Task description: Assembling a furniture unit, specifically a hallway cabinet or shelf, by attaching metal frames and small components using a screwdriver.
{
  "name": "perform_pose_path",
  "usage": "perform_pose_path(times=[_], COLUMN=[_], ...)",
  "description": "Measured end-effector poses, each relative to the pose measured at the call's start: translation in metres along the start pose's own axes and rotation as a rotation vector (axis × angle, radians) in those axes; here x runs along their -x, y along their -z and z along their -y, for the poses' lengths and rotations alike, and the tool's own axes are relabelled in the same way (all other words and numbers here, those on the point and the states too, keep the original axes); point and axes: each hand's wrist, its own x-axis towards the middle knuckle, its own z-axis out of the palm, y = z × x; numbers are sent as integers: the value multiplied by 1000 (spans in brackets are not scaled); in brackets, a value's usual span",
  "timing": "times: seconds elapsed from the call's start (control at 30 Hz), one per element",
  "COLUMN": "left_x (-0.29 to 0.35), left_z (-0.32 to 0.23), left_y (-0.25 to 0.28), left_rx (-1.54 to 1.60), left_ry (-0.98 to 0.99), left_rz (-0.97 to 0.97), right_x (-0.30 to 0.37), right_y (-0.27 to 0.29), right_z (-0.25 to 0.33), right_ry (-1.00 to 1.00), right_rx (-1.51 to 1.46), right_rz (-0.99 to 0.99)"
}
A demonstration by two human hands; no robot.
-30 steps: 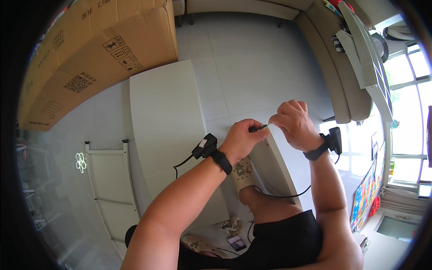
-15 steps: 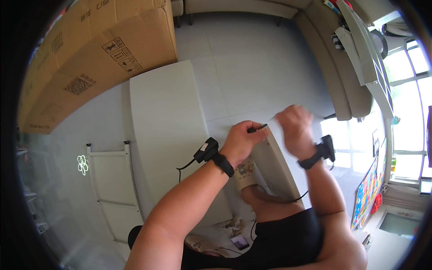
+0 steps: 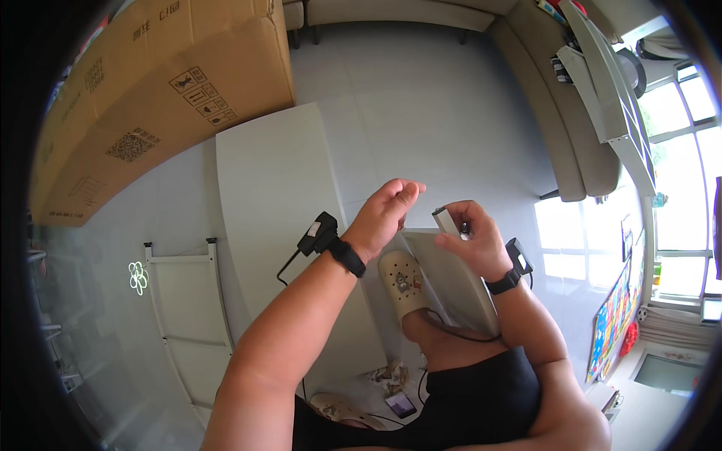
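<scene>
My right hand (image 3: 480,239) grips the upper end of a white leg (image 3: 446,220) on a white frame. A small dark part (image 3: 464,228) shows between my fingers; I cannot make out what it is. The frame's pale panel (image 3: 451,270) slants down beside my shoe, a beige clog (image 3: 403,283). To the left of the leg, apart from it, is my left hand (image 3: 389,210). Its fingers are curled and its thumb is pressed to them; whatever may be inside is hidden. Each wrist wears a black strap with a small black device.
A long white board (image 3: 278,195) lies on the floor at left, beside a large cardboard box (image 3: 173,98). Another white frame (image 3: 188,301) with black feet rests farther left. A phone (image 3: 401,404) lies near my feet. A beige sofa (image 3: 564,128) stands at far right.
My left hand has let go of the leg's end and moved up and left. My right hand, raised and blurred before, has come down and taken hold of the leg.
</scene>
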Motion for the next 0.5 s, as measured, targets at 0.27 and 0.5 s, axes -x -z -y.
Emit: perform_pose_path(times=[0.27,0.5], left_x=[10,14], left_z=[6,6], left_y=[-3,-9], left_rx=[102,-267], left_ry=[49,-157], left_rz=[119,73], right_x=[-8,-11], right_y=[1,-6], right_z=[20,25], right_ry=[379,499], right_rx=[295,365], right_rz=[-172,-145])
